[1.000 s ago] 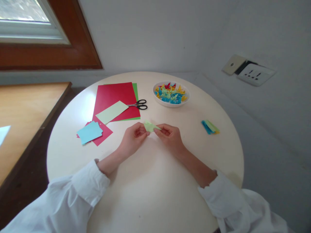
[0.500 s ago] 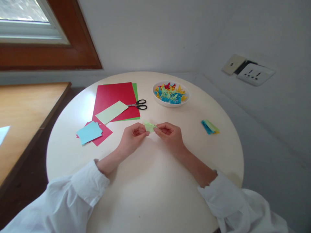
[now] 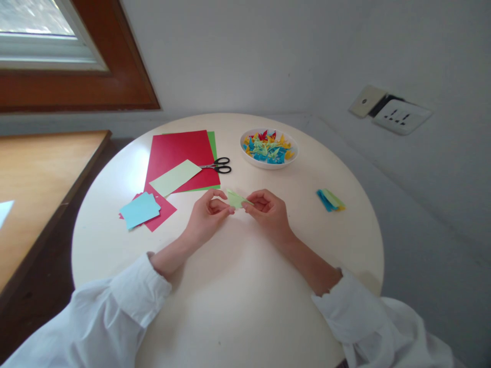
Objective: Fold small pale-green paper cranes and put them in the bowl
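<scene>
Paper (image 3: pixel 237 199), pale green and half folded, is pinched at both ends by the left hand (image 3: pixel 207 217) and right hand (image 3: pixel 268 212) over the tabletop (image 3: pixel 238 296); I judge the folding midway, a bowl (image 3: pixel 268 164) of finished pieces waiting beyond.

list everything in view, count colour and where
table: 1, cream, round, under everything
red sheet: 1, red, far left
green sheet: 1, green, under red sheet
strip: 1, pale green, on red sheet
blue squares: small stack, light blue, left
red piece: 1, red, under blue squares
scissors: 1, black handles, right of red sheet
bowl: 1, white, far centre
folded bits: many, mixed colours, in bowl
paper stack: 1, blue, green, yellow, right
socket: 1, white, right wall
window: 1, brown frame, top left
folded piece: 1, pale green, between both hands
left hand: pinching folded piece
right hand: pinching folded piece
</scene>
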The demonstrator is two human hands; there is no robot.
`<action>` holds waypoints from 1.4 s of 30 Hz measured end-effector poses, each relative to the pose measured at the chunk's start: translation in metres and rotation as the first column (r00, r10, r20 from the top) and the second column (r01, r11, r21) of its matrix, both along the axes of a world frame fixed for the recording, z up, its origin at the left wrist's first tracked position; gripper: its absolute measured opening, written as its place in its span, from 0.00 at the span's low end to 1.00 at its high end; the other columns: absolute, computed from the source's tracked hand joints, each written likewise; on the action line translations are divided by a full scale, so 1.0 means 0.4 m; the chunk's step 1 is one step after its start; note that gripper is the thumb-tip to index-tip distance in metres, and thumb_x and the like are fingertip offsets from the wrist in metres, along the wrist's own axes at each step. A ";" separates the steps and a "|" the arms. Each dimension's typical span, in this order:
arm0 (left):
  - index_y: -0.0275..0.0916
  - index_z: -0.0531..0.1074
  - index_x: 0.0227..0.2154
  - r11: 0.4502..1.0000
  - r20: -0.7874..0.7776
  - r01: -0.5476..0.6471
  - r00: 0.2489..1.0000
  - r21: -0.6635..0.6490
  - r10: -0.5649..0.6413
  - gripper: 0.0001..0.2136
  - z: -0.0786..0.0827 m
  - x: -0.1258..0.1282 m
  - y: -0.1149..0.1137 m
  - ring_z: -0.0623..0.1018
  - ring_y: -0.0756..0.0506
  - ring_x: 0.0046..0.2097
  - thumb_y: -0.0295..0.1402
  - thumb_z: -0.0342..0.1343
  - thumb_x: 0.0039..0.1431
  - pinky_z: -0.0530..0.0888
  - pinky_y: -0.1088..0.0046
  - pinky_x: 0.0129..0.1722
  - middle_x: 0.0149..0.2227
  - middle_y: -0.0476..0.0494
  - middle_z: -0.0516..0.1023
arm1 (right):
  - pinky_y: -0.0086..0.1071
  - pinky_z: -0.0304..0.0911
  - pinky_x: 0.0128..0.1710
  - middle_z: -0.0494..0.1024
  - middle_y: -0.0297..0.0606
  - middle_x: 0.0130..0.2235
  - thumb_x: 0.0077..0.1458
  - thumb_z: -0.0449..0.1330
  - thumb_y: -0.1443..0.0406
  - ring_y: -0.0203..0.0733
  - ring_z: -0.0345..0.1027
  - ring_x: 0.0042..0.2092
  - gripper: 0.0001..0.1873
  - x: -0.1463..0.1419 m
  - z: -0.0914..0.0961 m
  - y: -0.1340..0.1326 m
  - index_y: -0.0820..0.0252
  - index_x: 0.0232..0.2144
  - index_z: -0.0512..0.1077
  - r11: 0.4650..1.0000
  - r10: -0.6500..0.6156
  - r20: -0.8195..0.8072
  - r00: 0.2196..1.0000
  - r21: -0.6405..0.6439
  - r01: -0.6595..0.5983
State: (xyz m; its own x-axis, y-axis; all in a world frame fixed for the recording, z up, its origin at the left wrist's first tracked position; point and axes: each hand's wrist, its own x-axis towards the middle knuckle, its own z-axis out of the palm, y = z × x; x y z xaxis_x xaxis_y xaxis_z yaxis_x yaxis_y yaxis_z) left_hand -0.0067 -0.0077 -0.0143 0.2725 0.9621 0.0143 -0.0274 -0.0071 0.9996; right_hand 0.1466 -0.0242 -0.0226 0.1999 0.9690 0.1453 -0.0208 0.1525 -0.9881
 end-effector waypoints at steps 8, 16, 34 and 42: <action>0.40 0.61 0.31 0.999 -0.041 0.049 0.998 0.020 -0.048 0.16 0.005 -0.001 -0.004 0.72 0.52 0.23 0.37 0.62 0.43 0.63 0.79 0.22 0.21 0.53 0.75 | 0.30 0.68 0.34 0.76 0.32 0.28 0.36 0.67 0.59 0.35 0.72 0.31 0.24 -0.002 -0.002 0.001 0.59 0.37 0.69 0.993 0.108 -0.044 0.993 -0.043 -0.110; 0.37 0.67 0.31 0.997 -0.082 0.070 0.994 -0.026 -0.072 0.13 -0.004 -0.002 -0.001 0.74 0.49 0.27 0.36 0.62 0.44 0.66 0.77 0.25 0.24 0.48 0.76 | 0.31 0.68 0.36 0.75 0.31 0.27 0.38 0.66 0.62 0.35 0.71 0.31 0.19 -0.002 0.001 -0.003 0.59 0.35 0.69 0.994 0.107 -0.042 0.993 -0.014 -0.108; 0.34 0.70 0.23 0.992 -0.194 0.116 0.976 0.052 -0.104 0.12 -0.004 -0.003 0.000 0.64 0.53 0.24 0.40 0.58 0.47 0.59 0.78 0.23 0.21 0.51 0.68 | 0.30 0.64 0.32 0.75 0.34 0.26 0.41 0.63 0.60 0.35 0.68 0.30 0.10 -0.004 -0.006 -0.005 0.61 0.24 0.71 0.989 0.145 0.088 0.986 -0.048 -0.141; 0.34 0.69 0.22 0.990 -0.204 0.133 0.972 0.050 -0.120 0.13 -0.005 -0.004 0.000 0.63 0.53 0.24 0.41 0.57 0.47 0.58 0.78 0.23 0.20 0.51 0.66 | 0.29 0.62 0.30 0.74 0.33 0.24 0.42 0.62 0.61 0.34 0.66 0.27 0.08 -0.003 0.002 -0.006 0.61 0.22 0.72 0.988 0.148 0.123 0.981 -0.050 -0.143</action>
